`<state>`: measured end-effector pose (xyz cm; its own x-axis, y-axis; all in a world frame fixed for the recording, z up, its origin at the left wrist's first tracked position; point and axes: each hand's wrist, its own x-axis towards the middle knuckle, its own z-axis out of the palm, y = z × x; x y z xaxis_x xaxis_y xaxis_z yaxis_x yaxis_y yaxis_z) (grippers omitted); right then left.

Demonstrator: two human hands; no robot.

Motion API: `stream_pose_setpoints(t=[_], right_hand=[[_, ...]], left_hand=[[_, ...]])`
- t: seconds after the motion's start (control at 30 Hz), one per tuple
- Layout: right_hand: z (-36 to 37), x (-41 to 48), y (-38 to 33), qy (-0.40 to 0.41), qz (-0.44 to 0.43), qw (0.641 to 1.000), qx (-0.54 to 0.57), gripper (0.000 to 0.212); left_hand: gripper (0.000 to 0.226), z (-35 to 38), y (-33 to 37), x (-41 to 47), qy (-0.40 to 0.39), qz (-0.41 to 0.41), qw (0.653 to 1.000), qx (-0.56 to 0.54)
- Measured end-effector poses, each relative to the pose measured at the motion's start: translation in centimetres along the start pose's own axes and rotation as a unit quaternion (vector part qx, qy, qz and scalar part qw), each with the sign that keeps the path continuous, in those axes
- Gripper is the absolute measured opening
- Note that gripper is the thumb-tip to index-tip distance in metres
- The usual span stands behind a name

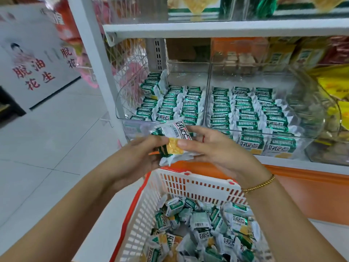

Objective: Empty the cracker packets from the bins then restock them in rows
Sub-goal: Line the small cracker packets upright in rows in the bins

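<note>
The white lattice plastic basket with orange frame [198,184] sits nearest the camera and holds a loose heap of green-and-white foil cracker packets [200,229]. Above its far rim, the left hand [139,156] and right hand [213,148] together grasp a small stack of the same packets [175,142], with the right thumb pressed on the top face. The stack is held just in front of the left clear plastic bin [188,76] on the white metal shelf [207,29]. The top packet lies printed face up. Its long axis runs roughly from the camera toward the shelf, with the cracker-picture end nearer the person. Emptying appears complete and restocking is well advanced. The left bin and the right clear plastic bin [255,78] each carry three rows. The rear of both bins is bare, and the heap in the basket remains to be placed.
</note>
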<state>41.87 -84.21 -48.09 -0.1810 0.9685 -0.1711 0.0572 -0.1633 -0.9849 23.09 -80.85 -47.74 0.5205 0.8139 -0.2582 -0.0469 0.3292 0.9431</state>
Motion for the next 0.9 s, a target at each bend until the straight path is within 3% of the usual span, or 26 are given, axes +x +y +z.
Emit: stream_pose_setpoints(t=[0.07, 0.2, 0.27, 0.33, 0.4, 0.57, 0.7, 0.8, 0.9], right_hand=[[0.3, 1.4, -0.6, -0.007, 0.005, 1.0, -0.002, 0.052], [0.5, 5.7, -2.5, 0.025, 0.003, 1.0, 0.0, 0.047], [0.0, 8.8, -4.0, 0.067, -0.013, 0.996, -0.062, 0.048], [-0.5, 12.3, -5.6, 0.094, -0.032, 0.98, -0.17, 0.052], [-0.1, 15.5, -7.1, 0.092, -0.033, 0.95, -0.295, 0.043], [1.8, 21.5, -8.3, 0.03, 0.007, 0.869, -0.494, 0.044], [2.1, 24.1, -9.0, 0.029, 0.036, 0.841, -0.539, 0.042], [1.7, 25.2, -8.6, 0.1, -0.009, 0.829, -0.551, 0.073], [1.6, 25.4, -8.0, 0.142, -0.045, 0.837, -0.527, 0.086]], left_hand=[[0.019, -0.6, 1.0, 0.8, 0.02, 0.026, 0.999, 0.043], [0.024, -1.9, 2.2, 2.3, 0.108, 0.091, 0.984, 0.108], [0.03, -3.4, 2.1, 3.3, 0.223, 0.128, 0.935, 0.246], [0.043, -5.1, 1.6, 4.0, 0.283, 0.143, 0.848, 0.425], [0.044, -6.1, 0.9, 4.6, 0.275, 0.149, 0.808, 0.5], [0.035, -6.9, 0.4, 5.7, 0.266, 0.134, 0.774, 0.559], [0.033, -7.3, 0.7, 6.1, 0.276, 0.139, 0.751, 0.583], [0.032, -7.4, 1.1, 6.2, 0.279, 0.138, 0.736, 0.601], [0.032, -7.6, 1.2, 6.3, 0.279, 0.142, 0.731, 0.606]])
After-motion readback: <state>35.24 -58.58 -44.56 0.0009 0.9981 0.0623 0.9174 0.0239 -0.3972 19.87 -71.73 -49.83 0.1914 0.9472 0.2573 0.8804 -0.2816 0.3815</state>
